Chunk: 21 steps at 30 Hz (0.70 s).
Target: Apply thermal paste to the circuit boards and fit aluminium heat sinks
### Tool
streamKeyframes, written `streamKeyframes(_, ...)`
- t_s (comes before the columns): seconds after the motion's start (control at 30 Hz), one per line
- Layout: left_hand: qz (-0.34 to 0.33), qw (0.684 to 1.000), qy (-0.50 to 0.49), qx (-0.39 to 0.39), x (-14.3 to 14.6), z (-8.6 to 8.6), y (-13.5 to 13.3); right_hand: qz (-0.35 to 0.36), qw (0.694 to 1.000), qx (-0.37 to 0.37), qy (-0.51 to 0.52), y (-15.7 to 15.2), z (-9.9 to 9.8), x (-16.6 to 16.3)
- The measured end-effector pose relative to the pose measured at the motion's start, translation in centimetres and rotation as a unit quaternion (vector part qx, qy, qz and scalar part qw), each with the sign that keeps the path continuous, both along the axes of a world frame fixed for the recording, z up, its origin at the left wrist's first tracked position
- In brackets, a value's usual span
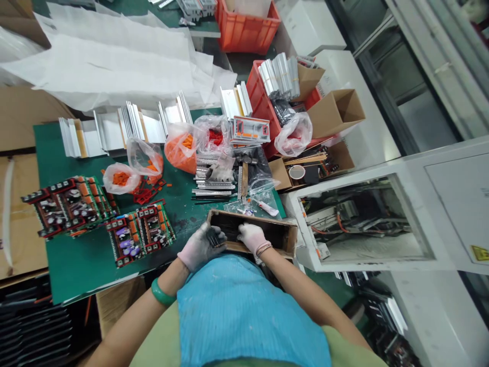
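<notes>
My left hand (202,245), in a white glove, is cupped at the left end of a wooden drawer (293,242). Several small dark slim pieces (214,239), perhaps screws, lie in its fingers. My right hand (252,237), gloved too, reaches over the drawer's near wall with its fingers curled together inside. Whatever it pinches is too small to make out. The dark bottom of the drawer hides its contents. Left of my left hand, circuit boards with orange and purple parts (141,232) rest on the green table (87,278).
Bags of orange pieces (181,150) stand behind the boards, with silver panels (132,125) in a row farther back. A hammer (245,173) and a white tube (267,208) lie beyond the drawer. Red crates (263,114) and a white cabinet door (443,204) flank the right side.
</notes>
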State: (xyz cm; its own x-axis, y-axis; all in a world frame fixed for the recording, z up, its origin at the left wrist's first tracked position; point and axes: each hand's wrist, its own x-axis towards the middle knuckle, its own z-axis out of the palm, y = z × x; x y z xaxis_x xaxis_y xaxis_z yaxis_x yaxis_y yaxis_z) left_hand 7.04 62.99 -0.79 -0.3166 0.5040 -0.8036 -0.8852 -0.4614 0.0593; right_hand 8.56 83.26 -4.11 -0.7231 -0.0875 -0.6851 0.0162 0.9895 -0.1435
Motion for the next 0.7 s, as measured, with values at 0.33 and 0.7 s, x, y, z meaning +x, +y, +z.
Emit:
streamKeyframes(0.33, -0.025, 0.999, 0.017, -0.038, 0.0, -0.4, 1.9, -0.147, 0.977, -0.147, 0.041, 3.6, 2.6, 1.8)
streamKeyframes(0.7, -0.042, 0.993, 0.1, -0.045, 0.3, -1.4, 2.1, -0.345, 0.863, -0.367, -0.042, 2.0, 3.8, 1.5)
